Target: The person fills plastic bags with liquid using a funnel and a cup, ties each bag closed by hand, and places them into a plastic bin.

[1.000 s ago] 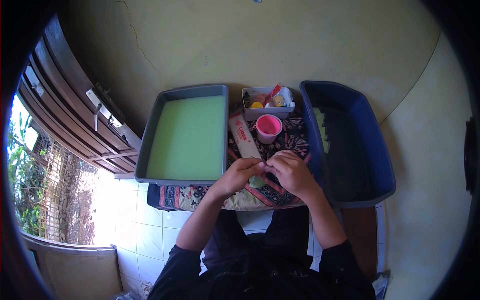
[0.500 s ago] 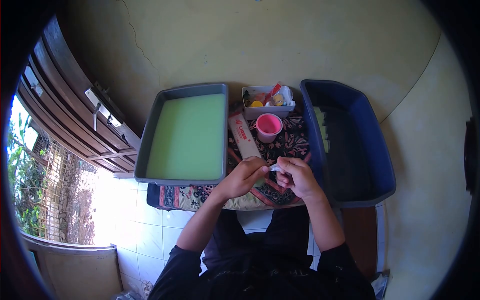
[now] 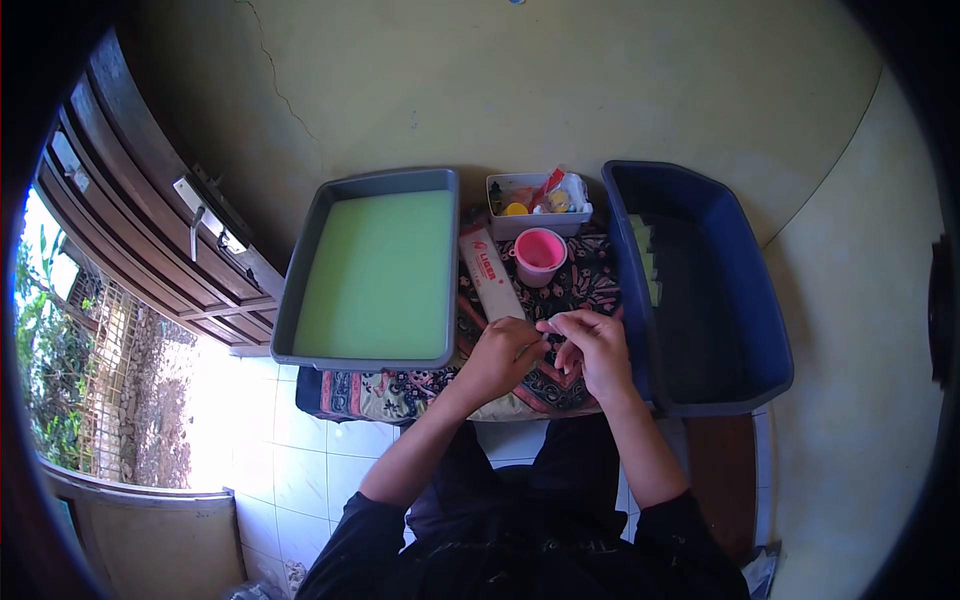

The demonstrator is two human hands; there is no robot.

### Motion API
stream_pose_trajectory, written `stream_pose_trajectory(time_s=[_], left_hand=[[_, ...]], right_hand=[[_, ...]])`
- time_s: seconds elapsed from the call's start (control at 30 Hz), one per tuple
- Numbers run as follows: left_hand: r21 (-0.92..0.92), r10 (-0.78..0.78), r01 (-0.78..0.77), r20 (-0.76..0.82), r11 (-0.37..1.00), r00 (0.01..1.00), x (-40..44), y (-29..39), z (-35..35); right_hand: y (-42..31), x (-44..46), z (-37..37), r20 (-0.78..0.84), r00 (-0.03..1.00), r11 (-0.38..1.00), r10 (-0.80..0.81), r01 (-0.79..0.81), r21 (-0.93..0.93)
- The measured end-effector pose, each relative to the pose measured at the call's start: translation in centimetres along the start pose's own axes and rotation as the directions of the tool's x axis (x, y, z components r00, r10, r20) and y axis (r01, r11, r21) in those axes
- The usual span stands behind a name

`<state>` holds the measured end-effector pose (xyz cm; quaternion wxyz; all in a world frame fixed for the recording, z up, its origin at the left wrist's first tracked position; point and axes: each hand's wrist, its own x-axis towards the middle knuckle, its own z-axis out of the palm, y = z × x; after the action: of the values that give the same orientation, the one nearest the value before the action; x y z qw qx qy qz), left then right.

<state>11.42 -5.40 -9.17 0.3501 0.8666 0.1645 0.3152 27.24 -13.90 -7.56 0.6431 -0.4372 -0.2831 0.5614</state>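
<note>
My left hand (image 3: 500, 358) and my right hand (image 3: 592, 350) meet over the near part of the cloth-covered table (image 3: 420, 400). The fingers of the left are curled together, and whatever they hold is hidden. Between thumb and fingers, my right hand pinches a small whitish piece (image 3: 557, 320), too small to name. Just beyond the left hand lies a long white packet with red "LIGER" lettering (image 3: 490, 275). A pink cup (image 3: 539, 255) stands past the hands.
A grey tray of pale green liquid (image 3: 452, 300) stands left. To the right is a deep dark blue tub (image 3: 770, 310) with flat pale green pieces (image 3: 645, 260) along its inner left side. A small grey box (image 3: 510, 225) of mixed items sits behind the cup.
The white strip stretched between both hands now shows only as a small bit at my right fingertips. My left hand has turned slightly, and the greenish thing under it is out of sight.
</note>
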Motion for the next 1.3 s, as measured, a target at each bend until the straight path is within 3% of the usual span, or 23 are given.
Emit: stream_pose_trajectory(time_s=[0.03, 0.07, 0.1, 0.17, 0.23, 0.3, 0.4, 0.53, 0.6, 0.67, 0.93, 1.0, 1.1, 1.3], left_hand=[[0.026, 0.018, -0.018, -0.02, 1.0, 1.0, 0.0, 0.0, 0.2], [0.022, 0.02, -0.02, -0.016, 1.0, 1.0, 0.1, 0.0, 0.3], [0.037, 0.034, -0.033, -0.017, 0.999, 0.999, 0.2, -0.1, 0.4], [0.052, 0.051, -0.05, -0.015, 0.997, 0.999, 0.3, -0.4, 0.6], [0.046, 0.071, -0.066, -0.115, 0.997, 0.991, 0.2, -1.1, 0.8], [0.068, 0.083, -0.078, -0.083, 0.995, 0.993, 0.0, -1.2, 0.8], [0.115, 0.105, -0.102, -0.02, 0.988, 0.994, -0.1, -1.2, 0.5], [0.093, 0.123, -0.127, 0.047, 0.988, 0.991, 0.0, -1.5, 0.0], [0.089, 0.125, -0.13, 0.062, 0.988, 0.99, 0.0, -1.9, 0.2], [0.086, 0.126, -0.132, 0.075, 0.987, 0.989, -0.1, -2.1, 0.3], [0.211, 0.203, -0.171, -0.14, 0.962, 0.969, -0.3, -1.6, 1.4], [0.242, 0.201, -0.156, -0.174, 0.958, 0.964, -0.6, -1.3, 1.6], [0.293, 0.199, -0.127, -0.232, 0.948, 0.952, -0.6, -0.7, 1.5], [0.197, 0.181, -0.127, -0.286, 0.972, 0.941, 0.3, 0.0, 1.0]], right_hand=[[0.9, 0.3, 0.2, -0.018, 0.984, 0.955, -0.178, 0.169, -0.244], [1.4, 0.4, 0.3, 0.008, 0.937, 0.824, -0.349, 0.311, -0.474], [1.6, 0.3, 0.3, 0.003, 0.937, 0.824, -0.35, 0.309, -0.475], [1.5, 0.3, 0.6, 0.235, 0.761, 0.306, -0.605, 0.494, -0.814], [1.5, 0.4, 0.7, 0.275, 0.736, 0.23, -0.618, 0.504, -0.833], [1.3, 0.3, 1.0, 0.371, 0.728, 0.042, -0.576, 0.479, -0.877], [1.7, 0.4, 0.8, 0.336, 0.812, 0.015, -0.478, 0.39, -0.921], [2.2, 0.5, 0.0, 0.314, 0.863, 0.12, -0.395, 0.387, -0.914], [2.3, 0.3, -0.1, 0.229, 0.929, 0.292, -0.291, 0.314, -0.903], [2.1, 0.1, -0.2, 0.221, 0.936, 0.357, -0.275, 0.313, -0.88], [3.3, 0.5, -0.9, 0.235, 0.908, 0.593, -0.348, 0.407, -0.695], [2.9, 0.2, -0.6, 0.161, 0.956, 0.774, -0.244, 0.292, -0.561], [2.4, 0.0, -0.7, 0.154, 0.979, 0.899, -0.13, 0.182, -0.399], [0.7, -0.1, -0.2, 0.19, 0.976, 0.937, -0.111, 0.166, -0.308]])
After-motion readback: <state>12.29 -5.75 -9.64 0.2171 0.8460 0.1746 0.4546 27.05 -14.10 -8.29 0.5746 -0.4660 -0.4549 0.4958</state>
